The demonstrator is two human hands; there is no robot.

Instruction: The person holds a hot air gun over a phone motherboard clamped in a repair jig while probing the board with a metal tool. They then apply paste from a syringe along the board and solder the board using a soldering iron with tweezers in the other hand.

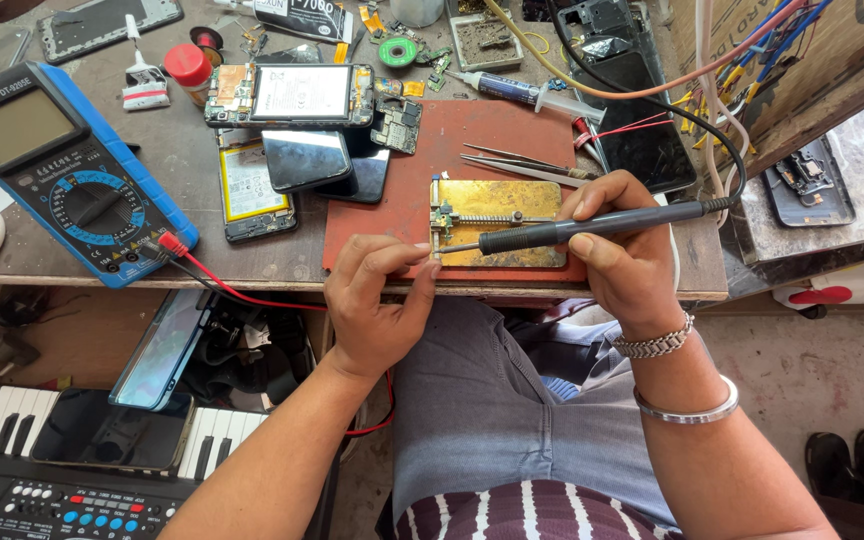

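Black and thin, the soldering iron point(592, 226) sits in the curled fingers of the right hand point(624, 250), its tip at the small circuit board point(442, 218) clamped on the brass holder point(500, 222). The left hand point(377, 305) pinches its fingertips shut by the holder's corner; what they hold is too small to tell. The holder lies on a red mat point(472, 135), tweezers point(522, 165) above, a blue multimeter point(62, 165) far left

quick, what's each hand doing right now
Left hand: fingers pinched at the left edge of the brass board holder, on the red mat.
Right hand: closed around the soldering iron.
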